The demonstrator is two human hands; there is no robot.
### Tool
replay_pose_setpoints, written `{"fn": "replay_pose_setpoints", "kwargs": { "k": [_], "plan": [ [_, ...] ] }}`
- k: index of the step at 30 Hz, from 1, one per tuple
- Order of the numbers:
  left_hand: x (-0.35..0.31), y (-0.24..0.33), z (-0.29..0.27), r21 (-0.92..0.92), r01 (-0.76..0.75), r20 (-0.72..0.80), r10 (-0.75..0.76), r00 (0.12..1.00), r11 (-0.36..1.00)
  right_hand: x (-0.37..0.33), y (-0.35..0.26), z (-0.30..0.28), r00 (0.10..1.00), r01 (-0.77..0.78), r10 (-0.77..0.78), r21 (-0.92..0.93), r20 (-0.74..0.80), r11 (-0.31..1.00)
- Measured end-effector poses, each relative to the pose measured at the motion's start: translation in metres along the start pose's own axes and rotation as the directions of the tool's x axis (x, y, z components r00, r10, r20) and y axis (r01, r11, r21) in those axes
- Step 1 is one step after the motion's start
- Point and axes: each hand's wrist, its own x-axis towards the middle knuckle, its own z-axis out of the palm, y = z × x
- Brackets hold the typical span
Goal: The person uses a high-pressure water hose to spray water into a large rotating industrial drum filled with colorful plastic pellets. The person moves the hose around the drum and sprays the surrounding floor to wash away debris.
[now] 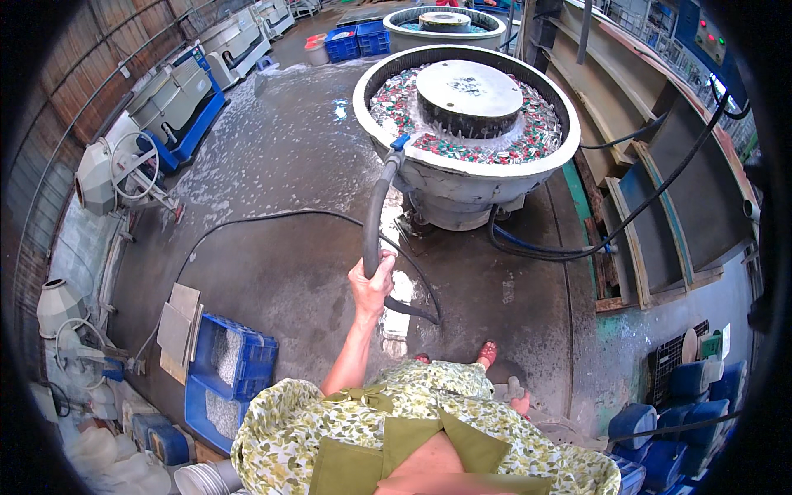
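My left hand (371,285) is closed round a thick black hose (375,210), its arm stretched out ahead of me. A valve with a blue lever (400,142) tops the hose, close to the near left rim of a round white tub (466,169). Inside the tub lie many small red, green and pale pieces (528,136) in foamy water, around a raised centre with a white round lid (469,87). Low beside my skirt, my right hand (520,403) shows only in part; its fingers are too indistinct to read.
The hose loops over the wet floor (289,256). Blue crates (239,359) with small pale pieces stand at lower left beside leaning boards (180,330). Wooden-framed troughs (660,214) line the right, above blue jugs (693,412). Another round tub (404,37) stands behind.
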Motion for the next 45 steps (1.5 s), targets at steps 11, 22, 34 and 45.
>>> {"fn": "replay_pose_setpoints", "kwargs": {
  "k": [11, 22, 34, 45],
  "plan": [
    [0.002, 0.004, -0.002, 0.015, -0.023, -0.015, 0.023, 1.0, 1.0, -0.002, -0.063, 0.0, 0.996, -0.029, 0.03, -0.015, 0.081, 0.999],
    [-0.002, 0.006, 0.002, 0.007, 0.002, -0.007, -0.002, 1.0, 1.0, -0.022, -0.061, -0.012, 0.996, 0.047, -0.053, 0.08, 0.073, 0.996],
    [-0.007, 0.003, -0.005, -0.01, 0.012, 0.022, -0.012, 1.0, 1.0, -0.001, 0.0, 0.011, 0.996, -0.036, 0.021, 0.185, 0.082, 0.982],
    [-0.007, 0.003, -0.007, 0.004, 0.009, -0.002, -0.009, 1.0, 1.0, -0.017, -0.04, 0.002, 0.997, -0.026, 0.02, 0.076, 0.08, 0.997]
  ]
}}
